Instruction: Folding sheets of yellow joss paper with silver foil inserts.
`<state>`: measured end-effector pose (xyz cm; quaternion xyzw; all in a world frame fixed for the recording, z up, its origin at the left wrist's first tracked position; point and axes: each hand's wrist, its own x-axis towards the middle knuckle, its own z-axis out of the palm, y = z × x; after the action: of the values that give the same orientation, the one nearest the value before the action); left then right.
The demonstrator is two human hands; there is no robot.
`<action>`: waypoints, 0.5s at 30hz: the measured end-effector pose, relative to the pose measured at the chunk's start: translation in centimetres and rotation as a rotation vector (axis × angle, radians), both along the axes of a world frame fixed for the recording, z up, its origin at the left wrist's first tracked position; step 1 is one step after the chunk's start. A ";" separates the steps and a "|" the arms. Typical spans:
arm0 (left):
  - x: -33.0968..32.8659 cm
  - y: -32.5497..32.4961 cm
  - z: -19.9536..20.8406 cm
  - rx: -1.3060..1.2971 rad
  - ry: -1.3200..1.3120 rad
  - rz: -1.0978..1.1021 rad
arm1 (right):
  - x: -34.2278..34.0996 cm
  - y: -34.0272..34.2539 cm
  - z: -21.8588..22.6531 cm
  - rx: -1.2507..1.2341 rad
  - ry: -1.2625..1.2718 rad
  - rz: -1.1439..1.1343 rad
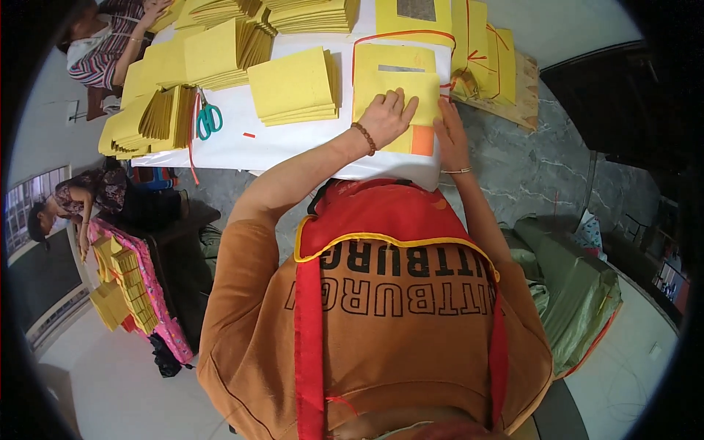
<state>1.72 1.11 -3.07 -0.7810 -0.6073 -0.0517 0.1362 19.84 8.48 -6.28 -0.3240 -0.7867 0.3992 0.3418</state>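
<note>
My left hand (389, 117) lies on a stack of yellow paper sheets (367, 103) near the table's front edge, palm down with fingers apart. A folded yellow sheet seems to lie under it; a silver-grey patch (401, 69) shows beyond the fingers and an orange patch (422, 141) nearer me. Along the right side of this stack, my right hand (452, 136) is stretched out upright, its fingers straight and holding nothing. A red cord (396, 33) runs round the far and left sides of the stack.
Folded yellow paper bundles (293, 86) cover the left of the white table (242, 155), with green-handled scissors (208, 119) beside them. Tied yellow bundles (484, 59) rest on a wooden board (526, 92) at right. Other people work at far left and beside a pink-covered table (158, 293).
</note>
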 end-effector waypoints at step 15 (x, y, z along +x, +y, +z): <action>-11.0 -7.6 8.4 0.359 -0.123 0.351 | -1.1 -2.1 2.6 -0.200 0.126 0.070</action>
<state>-9.29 -6.53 5.35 -0.6223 -0.7219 -0.1816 0.2422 18.70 6.39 -3.66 -0.3029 -0.7308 0.5070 0.3423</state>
